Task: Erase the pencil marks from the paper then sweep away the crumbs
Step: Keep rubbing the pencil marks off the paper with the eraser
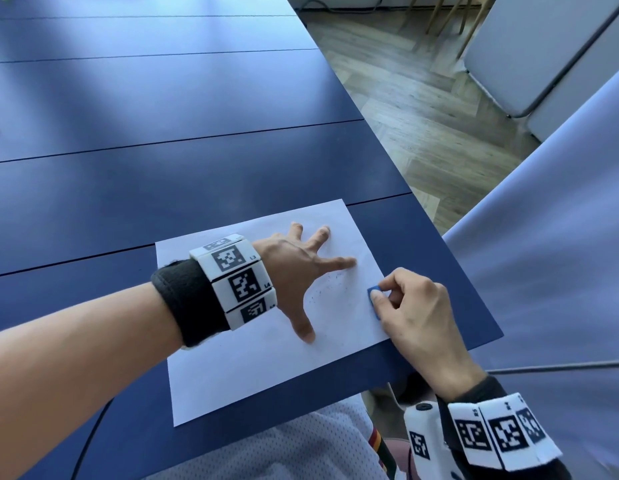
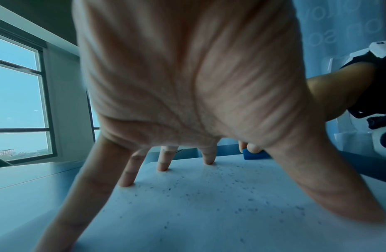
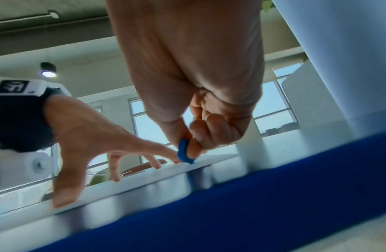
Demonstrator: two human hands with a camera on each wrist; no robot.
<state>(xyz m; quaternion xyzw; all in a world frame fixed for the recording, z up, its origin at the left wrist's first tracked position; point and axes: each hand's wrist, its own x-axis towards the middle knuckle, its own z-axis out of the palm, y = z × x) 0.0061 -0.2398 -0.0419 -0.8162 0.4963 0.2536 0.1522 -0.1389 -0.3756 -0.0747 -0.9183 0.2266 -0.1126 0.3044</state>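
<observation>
Near the table's [image 1: 197, 161] right edge, at about five o'clock in the head view, a white sheet of paper [image 1: 252, 368] lies flat on the dark blue top, one corner close to the drop. The left hand [image 1: 294, 271] is spread wide on the sheet, fingers straight, tips pressing down to pin it; it grasps nothing. At three o'clock from that hand, just beside its index fingertip, the right hand [image 1: 415, 306] pinches a small blue eraser [image 1: 373, 296] between thumb and curled fingers, the lower edge of the eraser touching the paper near its right edge.

Judging by this, the erasing step is nearly over: I can make out no clear pencil lines on the sheet, though faint ones could be lost in the glare. What does show is a scatter of dark crumbs [image 2: 209, 192] under and between the spread fingers, thickest between thumb and index finger.

The next move probably calls for a last check for leftover marks, then parking the eraser and brushing the crumbs off with the side of a hand, toward the near table edge at four o'clock. The sheet is thin and light, so it should stay pinned during the sweep or it will slide with the hand.
</observation>
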